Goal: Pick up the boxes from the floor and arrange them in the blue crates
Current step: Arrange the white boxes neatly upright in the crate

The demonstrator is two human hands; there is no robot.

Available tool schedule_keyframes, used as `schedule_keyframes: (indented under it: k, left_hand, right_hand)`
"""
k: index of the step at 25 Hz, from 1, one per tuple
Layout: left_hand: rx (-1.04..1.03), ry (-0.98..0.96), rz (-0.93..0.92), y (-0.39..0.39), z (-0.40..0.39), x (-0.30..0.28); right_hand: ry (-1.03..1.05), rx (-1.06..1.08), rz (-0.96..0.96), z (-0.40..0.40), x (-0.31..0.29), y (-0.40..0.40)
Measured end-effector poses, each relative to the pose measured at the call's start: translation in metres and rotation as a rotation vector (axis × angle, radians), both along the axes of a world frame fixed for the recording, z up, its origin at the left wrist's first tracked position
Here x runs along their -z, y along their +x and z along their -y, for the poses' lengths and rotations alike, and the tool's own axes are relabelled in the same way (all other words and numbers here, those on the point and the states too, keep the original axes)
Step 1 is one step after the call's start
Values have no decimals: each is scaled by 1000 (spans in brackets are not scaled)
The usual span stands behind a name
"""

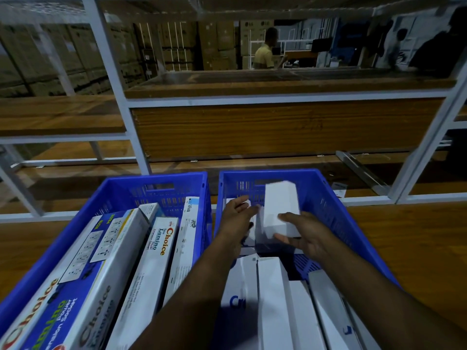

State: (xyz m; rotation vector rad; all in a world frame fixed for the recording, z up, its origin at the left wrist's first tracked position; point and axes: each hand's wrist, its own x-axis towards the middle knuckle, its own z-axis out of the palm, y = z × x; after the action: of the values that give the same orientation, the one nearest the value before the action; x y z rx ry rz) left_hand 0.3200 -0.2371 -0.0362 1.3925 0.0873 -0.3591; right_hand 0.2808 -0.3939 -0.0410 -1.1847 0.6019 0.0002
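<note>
Right hand grips the white box at its near end, long axis pointing up-frame over the right blue crate; left hand, fingers spread, touches its left side.

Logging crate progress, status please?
Right hand grips white box over right crate. Left hand open, steadying it. Nothing blocking.
</note>
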Motion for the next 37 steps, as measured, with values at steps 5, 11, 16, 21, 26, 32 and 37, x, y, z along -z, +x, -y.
schedule_keyframes:
  k: [5, 11, 16, 21, 26, 32, 37]
  left_hand:
    - [-69, -5, -52, -1, -1, -4]
    - [-55, -8, -49, 1, -1, -2]
    - [-61, -22, -23, 2, -1, 0]
    - [-84, -67, 3, 7, -1, 3]
    - [-87, -52, 7, 9, -1, 6]
    - [-43, 25, 21, 10, 1, 8]
    - [22, 41, 7, 13, 0, 15]
  right_hand:
    - [-89, 77, -172, 6, 22, 26]
    - [-93, 7, -228, -3, 58, 55]
    - [-334, 1, -318, 3, 94, 73]
    - [-813, -175, -469, -3, 78, 70]
    - [-882, -283, -512, 1, 84, 73]
    - [-718, -262, -359, 20, 93, 76]
    - [-713, -546, -186, -17, -8, 5]
